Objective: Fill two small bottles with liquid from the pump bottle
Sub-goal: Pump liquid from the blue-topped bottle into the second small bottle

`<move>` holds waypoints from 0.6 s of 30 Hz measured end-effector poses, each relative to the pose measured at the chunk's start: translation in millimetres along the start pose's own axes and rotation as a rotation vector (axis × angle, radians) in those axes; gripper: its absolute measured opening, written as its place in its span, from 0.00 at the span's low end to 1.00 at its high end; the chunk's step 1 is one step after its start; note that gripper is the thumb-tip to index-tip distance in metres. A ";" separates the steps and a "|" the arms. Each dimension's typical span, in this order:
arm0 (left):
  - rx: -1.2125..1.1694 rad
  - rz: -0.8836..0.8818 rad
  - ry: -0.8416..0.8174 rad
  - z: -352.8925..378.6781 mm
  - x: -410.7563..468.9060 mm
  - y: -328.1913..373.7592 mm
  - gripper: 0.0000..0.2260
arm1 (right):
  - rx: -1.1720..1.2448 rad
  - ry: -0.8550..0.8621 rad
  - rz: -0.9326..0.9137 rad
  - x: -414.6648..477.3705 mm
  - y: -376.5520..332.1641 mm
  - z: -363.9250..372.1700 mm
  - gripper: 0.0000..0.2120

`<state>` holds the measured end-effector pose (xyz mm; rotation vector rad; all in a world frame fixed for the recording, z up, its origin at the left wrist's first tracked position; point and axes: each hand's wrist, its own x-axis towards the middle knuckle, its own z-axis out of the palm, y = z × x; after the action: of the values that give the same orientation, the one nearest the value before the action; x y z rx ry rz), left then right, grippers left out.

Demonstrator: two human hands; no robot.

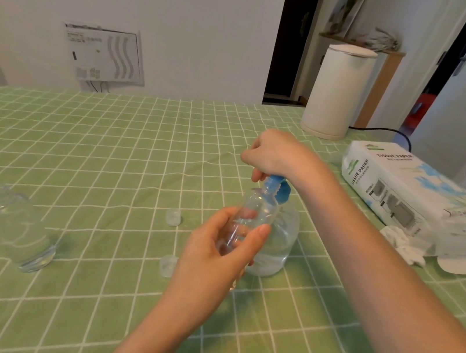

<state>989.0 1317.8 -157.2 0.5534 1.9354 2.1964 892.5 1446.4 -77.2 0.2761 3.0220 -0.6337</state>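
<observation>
The left hand (217,254), nearest the front edge of the table, has its thumb and fingers curled round the lower half of a small clear bottle (257,210) and holds it off the cloth. The bottle's long axis runs nearly upright and leans a little away, so its open neck comes just under the blue pump head (280,188). Whether the spout tip sits inside the mouth I cannot tell. Directly behind it, touching or nearly so, the pump bottle (281,239) stands upright on the cloth, about the middle of the table, with clear liquid in its lower part. The right hand (277,156) comes in over it from the right edge, fingers bent down around the pump head from above. A press would send liquid straight down, so as I judge it the neck must stay lined up beneath the spout. How much the small bottle holds is hard to read. Two clear caps (173,217) lie loose left of the hands, and a second clear bottle (19,229) lies on its side toward the left edge. The table (110,132) wears a green checked cloth. A tissue pack (407,185) and crumpled tissue (401,244) sit by the right edge, and a white kettle (338,92) at the far right corner, before a pale wall and open doorways.
</observation>
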 end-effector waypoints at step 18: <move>-0.021 0.020 -0.007 0.5 1.5 0.1 0.14 | 0.013 0.007 -0.006 1.6 0.3 -4.3 0.16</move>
<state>987.9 1318.7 -156.8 0.5787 1.9094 2.2208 891.0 1448.7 -73.5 0.2711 3.0278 -0.6545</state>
